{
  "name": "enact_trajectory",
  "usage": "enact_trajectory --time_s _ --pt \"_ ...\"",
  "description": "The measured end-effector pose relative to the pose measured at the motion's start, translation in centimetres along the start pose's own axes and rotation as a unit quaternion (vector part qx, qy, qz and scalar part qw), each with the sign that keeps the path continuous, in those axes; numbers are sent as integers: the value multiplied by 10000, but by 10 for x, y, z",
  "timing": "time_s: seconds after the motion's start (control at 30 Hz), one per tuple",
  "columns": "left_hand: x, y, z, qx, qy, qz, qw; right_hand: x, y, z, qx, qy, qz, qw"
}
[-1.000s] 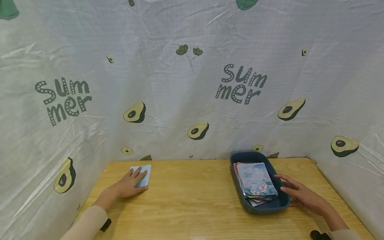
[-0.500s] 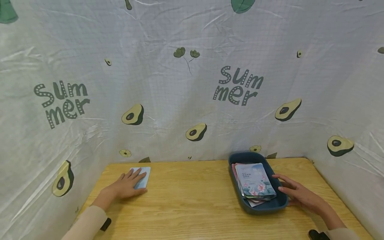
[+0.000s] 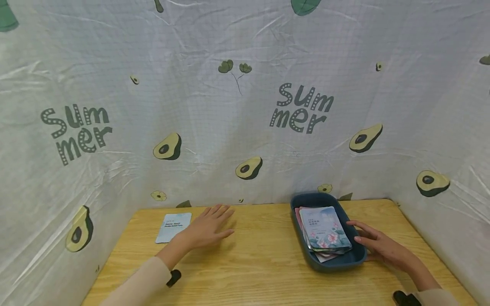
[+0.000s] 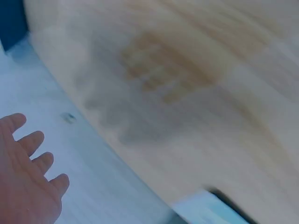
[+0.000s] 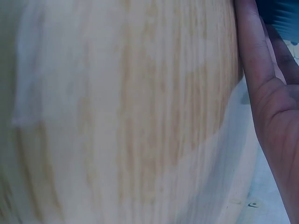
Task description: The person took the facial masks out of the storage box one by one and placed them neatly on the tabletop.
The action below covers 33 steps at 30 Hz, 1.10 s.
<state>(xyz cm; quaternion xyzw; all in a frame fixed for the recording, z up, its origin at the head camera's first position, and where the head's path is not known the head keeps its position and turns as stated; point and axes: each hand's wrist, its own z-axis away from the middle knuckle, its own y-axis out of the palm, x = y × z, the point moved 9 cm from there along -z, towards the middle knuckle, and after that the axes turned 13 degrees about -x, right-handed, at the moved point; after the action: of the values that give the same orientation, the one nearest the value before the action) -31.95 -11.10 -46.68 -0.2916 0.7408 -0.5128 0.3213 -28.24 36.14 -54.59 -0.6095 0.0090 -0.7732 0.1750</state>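
My left hand (image 3: 209, 227) is held over the wooden table with its fingers spread and straight, and nothing is in it. Its shadow falls on the wood in the left wrist view. Just left of that hand, a flat pale-blue packet (image 3: 173, 228) with printed text lies on the table. My right hand (image 3: 384, 248) rests against the right side of a dark blue plastic basket (image 3: 318, 266), fingertips at its rim and fingers loosely extended. Inside the basket is a stack of flat packets, the top one (image 3: 325, 227) light blue with pink flowers.
The wooden table (image 3: 260, 259) runs back to a white curtain (image 3: 214, 106) printed with avocados and "summer" lettering. The curtain also hangs along the left and right sides.
My left hand has come off the pale-blue packet and moved right, leaving the packet uncovered on the table. My right hand stays at the basket. The head view has shifted slightly.
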Motion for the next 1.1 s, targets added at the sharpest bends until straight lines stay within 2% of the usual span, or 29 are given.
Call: enact_trajectory --time_s 0.37,0.6,0.8,0.97,1.1 --pt "-93 5 -90 0 534 558 9970 3 -2 4 54 -30 -76 10000" --pt "-132 13 -137 -25 878 351 9955 4 0 2 64 -20 -93 9999" --pt "-156 28 -159 47 999 518 9936 6 1 4 78 -14 -85 9999" --pt "-164 39 -170 42 770 868 9932 8 2 6 84 -25 -131 9999" --pt "-164 43 -174 43 387 1277 9911 6 5 7 128 -20 -159 9998"
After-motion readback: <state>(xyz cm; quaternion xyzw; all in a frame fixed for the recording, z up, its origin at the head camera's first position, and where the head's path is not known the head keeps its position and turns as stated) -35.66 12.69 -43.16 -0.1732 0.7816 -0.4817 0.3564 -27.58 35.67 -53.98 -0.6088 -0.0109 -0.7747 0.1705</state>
